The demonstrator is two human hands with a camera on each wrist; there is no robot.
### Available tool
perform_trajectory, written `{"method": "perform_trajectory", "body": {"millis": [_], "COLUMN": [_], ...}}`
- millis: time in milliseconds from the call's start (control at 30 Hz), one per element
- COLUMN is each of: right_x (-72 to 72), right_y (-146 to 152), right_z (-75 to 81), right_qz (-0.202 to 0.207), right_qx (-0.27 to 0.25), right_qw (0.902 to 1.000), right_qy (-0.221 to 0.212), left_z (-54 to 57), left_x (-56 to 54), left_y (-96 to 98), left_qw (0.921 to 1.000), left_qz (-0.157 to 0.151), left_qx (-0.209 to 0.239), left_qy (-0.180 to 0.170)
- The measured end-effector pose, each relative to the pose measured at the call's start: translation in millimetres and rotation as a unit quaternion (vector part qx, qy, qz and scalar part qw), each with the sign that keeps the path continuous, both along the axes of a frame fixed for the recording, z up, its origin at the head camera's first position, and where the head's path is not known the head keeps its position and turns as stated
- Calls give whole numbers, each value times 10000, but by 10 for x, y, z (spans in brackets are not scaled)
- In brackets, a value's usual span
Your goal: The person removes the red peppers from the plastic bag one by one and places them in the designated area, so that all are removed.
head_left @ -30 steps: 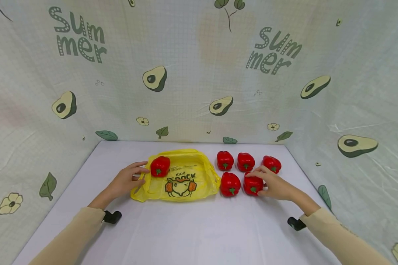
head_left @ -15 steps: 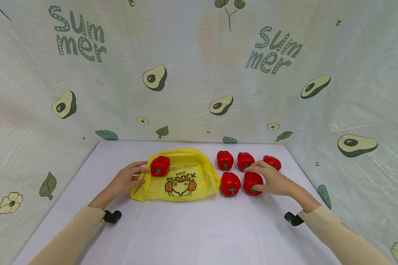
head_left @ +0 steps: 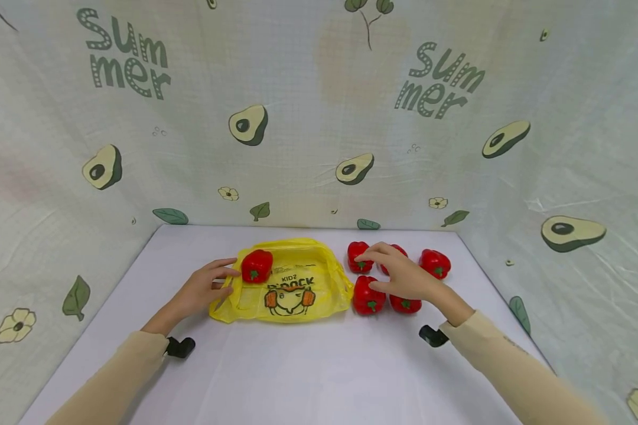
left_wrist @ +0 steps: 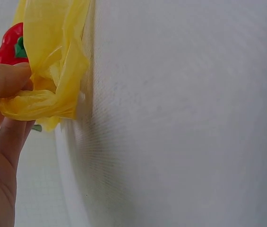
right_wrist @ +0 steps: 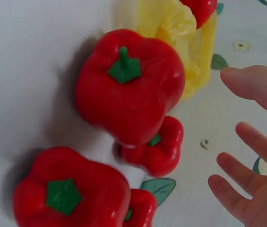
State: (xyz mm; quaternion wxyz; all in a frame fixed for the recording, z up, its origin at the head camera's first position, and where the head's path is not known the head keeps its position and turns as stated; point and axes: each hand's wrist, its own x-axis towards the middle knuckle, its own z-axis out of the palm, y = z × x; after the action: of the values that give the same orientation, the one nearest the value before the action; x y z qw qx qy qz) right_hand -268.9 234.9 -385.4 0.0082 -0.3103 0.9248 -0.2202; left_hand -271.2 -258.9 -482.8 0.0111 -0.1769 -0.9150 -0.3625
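Observation:
A yellow plastic bag lies spread on the table, with one red bell pepper on its left part. My left hand is at the bag's left edge; in the left wrist view its thumb and fingers pinch the yellow plastic. My right hand hovers over the peppers right of the bag, fingers spread and holding nothing. Below it are a front left pepper and a front right pepper, partly covered. The back left pepper and back middle pepper are also partly hidden by the hand.
Another red bell pepper sits at the back right of the group. The white table is closed in at the back and sides by a printed cloth with avocados and lettering.
My right hand has let go of the front right pepper, risen and moved left over the group. That pepper stays in place. The left hand and bag have not moved.

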Motion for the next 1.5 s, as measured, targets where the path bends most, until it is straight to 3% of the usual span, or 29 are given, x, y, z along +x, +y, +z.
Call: {"method": "perform_trajectory", "body": {"millis": [333,733,1500], "right_x": [-95,-269,-535], "right_y": [-599,-1284,-2004], "right_z": [107,73,-224], "right_qz": [279,582,759], "right_qx": [-167,-174,-124], "right_qw": [9995,9981,9953], "right_qy": [44,-61,-588], "left_z": [11,-17,8], "left_x": [-9,10,-17], "left_y": [9,-7,51], "left_qw": [10000,10000,9999], "left_qz": [-2,-30,-96], "left_qx": [-4,57,91], "left_qy": [-31,7,5]}}
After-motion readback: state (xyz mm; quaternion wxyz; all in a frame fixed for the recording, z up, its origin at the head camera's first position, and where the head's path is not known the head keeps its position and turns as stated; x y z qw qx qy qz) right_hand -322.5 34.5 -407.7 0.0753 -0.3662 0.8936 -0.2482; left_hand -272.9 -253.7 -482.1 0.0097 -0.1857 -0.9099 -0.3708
